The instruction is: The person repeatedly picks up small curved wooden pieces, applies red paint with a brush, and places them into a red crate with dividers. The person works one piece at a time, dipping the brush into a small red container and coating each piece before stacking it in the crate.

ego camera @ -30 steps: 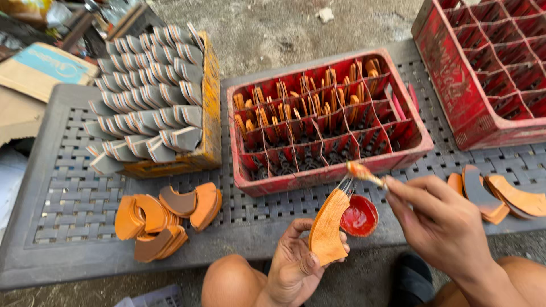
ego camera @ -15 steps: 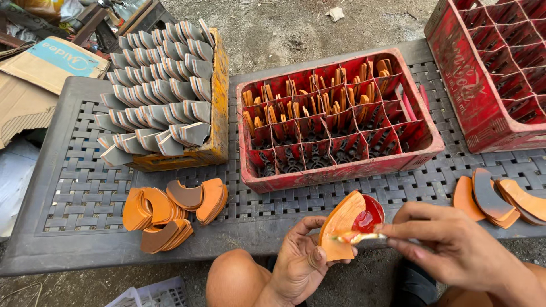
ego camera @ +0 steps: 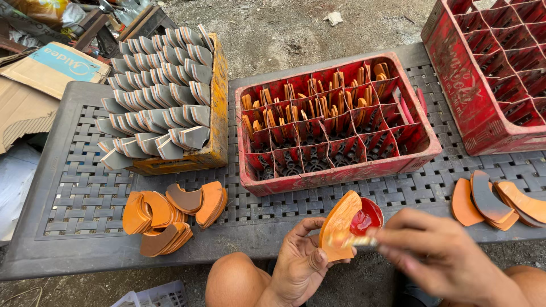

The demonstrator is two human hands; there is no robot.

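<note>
Left hand (ego camera: 301, 264) cups orange piece (ego camera: 336, 226); right hand (ego camera: 438, 256) brushes it.

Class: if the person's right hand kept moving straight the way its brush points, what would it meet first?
Probably the orange piece held in the left hand; the right hand points its brush leftward, the tip at or almost on it. Motion blur hides contact.

One head-worn view looks steeply down, close over the grey table (ego camera: 85, 199).
</note>
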